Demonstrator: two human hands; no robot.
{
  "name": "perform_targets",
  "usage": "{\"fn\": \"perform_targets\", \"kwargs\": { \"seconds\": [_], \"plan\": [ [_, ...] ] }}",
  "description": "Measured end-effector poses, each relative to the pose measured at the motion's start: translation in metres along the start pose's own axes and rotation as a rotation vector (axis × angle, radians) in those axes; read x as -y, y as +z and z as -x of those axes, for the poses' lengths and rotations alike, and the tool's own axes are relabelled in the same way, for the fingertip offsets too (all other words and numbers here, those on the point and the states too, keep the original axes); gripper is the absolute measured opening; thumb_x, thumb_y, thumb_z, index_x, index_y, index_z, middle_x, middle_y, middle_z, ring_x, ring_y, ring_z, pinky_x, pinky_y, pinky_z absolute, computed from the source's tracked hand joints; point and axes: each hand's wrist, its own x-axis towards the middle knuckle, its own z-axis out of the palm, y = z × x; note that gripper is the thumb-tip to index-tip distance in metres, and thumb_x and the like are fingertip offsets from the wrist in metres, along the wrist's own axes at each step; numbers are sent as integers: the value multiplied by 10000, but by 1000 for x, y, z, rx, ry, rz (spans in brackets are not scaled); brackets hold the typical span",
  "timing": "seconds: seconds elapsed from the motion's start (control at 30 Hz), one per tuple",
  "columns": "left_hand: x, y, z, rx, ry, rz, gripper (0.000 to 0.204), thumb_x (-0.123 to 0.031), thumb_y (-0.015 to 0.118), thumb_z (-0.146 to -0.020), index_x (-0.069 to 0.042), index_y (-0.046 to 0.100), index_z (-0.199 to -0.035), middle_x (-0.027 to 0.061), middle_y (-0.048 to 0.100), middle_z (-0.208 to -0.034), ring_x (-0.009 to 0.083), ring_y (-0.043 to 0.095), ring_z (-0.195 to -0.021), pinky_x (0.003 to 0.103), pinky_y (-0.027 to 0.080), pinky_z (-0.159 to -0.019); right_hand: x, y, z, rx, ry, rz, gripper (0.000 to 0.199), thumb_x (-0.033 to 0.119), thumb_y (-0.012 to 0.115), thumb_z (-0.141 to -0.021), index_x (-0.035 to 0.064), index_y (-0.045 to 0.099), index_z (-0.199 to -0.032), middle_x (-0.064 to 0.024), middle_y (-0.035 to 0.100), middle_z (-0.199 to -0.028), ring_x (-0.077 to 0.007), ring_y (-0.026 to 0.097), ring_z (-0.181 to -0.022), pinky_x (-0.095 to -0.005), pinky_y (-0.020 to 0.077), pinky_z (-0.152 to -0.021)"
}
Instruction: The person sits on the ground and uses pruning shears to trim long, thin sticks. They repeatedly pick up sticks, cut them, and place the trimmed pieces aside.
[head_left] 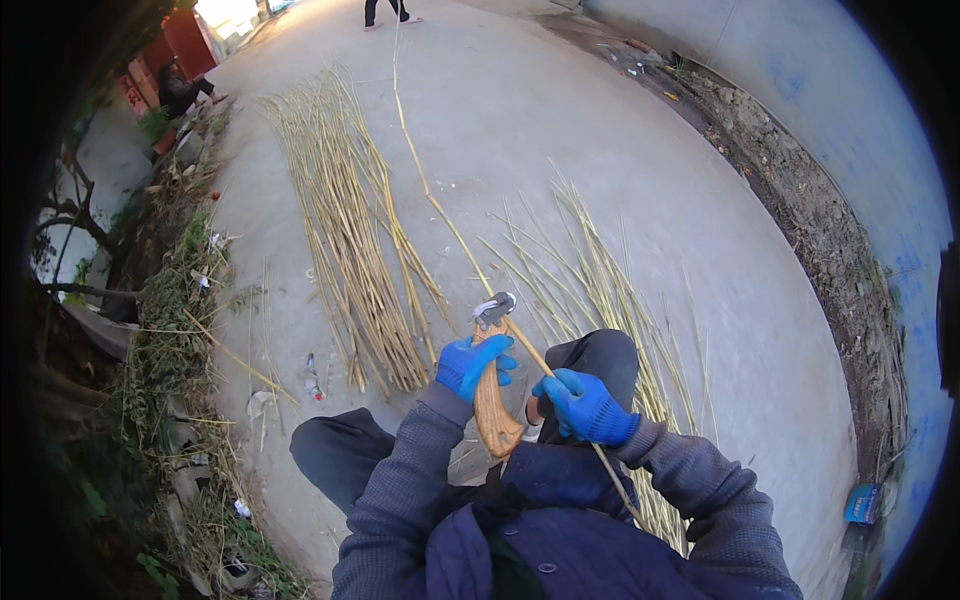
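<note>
My left grip holds tool, right grip stalk; pass seemingly unfinished. Two piles: done share unclear.

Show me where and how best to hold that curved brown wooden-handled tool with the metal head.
Probably by its wooden handle, coming from the left: it is long and narrow, and the blue-gloved left hand wraps it just below the metal head. The right side looks less handy, since a long tan stalk runs there.
</note>
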Motion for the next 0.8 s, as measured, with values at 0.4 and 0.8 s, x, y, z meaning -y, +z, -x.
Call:
{"fn": "perform_targets", "kwargs": {
  "seconds": [0.4, 0.8],
  "plan": [
    [-53, -40, -53, -33, 70, -94, 376, -217, 714, -857, 60, 632, -1097, 161, 683, -996, 253, 682, -794, 348, 589, -646, -58, -63, 155, 192, 320, 105, 370, 278, 476, -1019, 35, 559, -1285, -55, 655, -757, -88, 621, -643, -254, 516, -590],
    [-3, 28, 19, 154, -96, -47, 336, -221, 703, -881, 45, 629, -1073, 145, 696, -864, 214, 679, -689, 322, 563, -585, 2, -9, -4, -30, -41, -55, 367, 306, 430, -1028, 30, 584, -1213, -51, 628, -738, -89, 569, -548, -229, 461, -478]
  ]
}}
